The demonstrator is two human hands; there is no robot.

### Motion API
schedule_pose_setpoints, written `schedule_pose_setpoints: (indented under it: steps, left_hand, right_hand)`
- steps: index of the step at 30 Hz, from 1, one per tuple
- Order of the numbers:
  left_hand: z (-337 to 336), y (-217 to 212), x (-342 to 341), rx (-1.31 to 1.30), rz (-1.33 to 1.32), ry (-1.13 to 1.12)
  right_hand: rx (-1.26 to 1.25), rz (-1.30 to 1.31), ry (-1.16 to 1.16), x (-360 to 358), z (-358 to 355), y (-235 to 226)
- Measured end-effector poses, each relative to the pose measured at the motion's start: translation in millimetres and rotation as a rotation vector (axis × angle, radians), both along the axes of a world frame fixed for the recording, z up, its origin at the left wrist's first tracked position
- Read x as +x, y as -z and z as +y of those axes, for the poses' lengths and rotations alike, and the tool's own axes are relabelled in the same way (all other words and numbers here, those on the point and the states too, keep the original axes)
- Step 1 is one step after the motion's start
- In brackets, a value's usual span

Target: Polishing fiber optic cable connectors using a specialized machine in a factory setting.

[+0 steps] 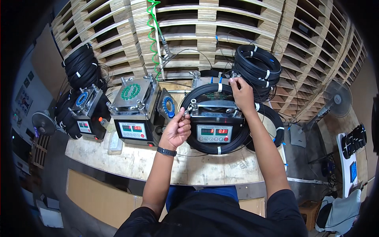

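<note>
Both hands pinch the black cable coil (205, 103) on the winding machine (214, 118): left hand (176, 130) near, right hand (241, 94) far. Loosened turns could spring off its posts and tangle.

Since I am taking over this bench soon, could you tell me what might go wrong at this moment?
The black cable coil overhangs the winding machine; it could slip off while the left hand and right hand pinch it at its edges. Loose thin cable on the worktable might snag.
</note>
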State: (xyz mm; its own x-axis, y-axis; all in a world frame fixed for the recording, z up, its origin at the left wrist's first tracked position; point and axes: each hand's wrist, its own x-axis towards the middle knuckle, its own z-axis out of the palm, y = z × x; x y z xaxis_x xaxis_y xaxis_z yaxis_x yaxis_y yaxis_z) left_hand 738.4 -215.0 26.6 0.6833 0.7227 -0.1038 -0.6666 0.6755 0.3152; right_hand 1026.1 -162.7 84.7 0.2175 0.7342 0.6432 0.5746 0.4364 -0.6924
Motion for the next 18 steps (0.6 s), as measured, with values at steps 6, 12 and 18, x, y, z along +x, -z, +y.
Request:
schedule_pose_setpoints:
  steps: [6,12,18]
  left_hand:
    - [2,2,-7,-0.117,-0.196,0.143]
    - [-3,-26,-9,0.273,0.742,-0.179]
    - [-7,-17,1,0.554,1.025,-0.366]
  right_hand:
    - [-0.015,0.029,-0.018,-2,1,1]
    - [-0.024,0.027,0.000,2,-1,2]
    - [-0.013,0.045,-0.012,-1,-2,0]
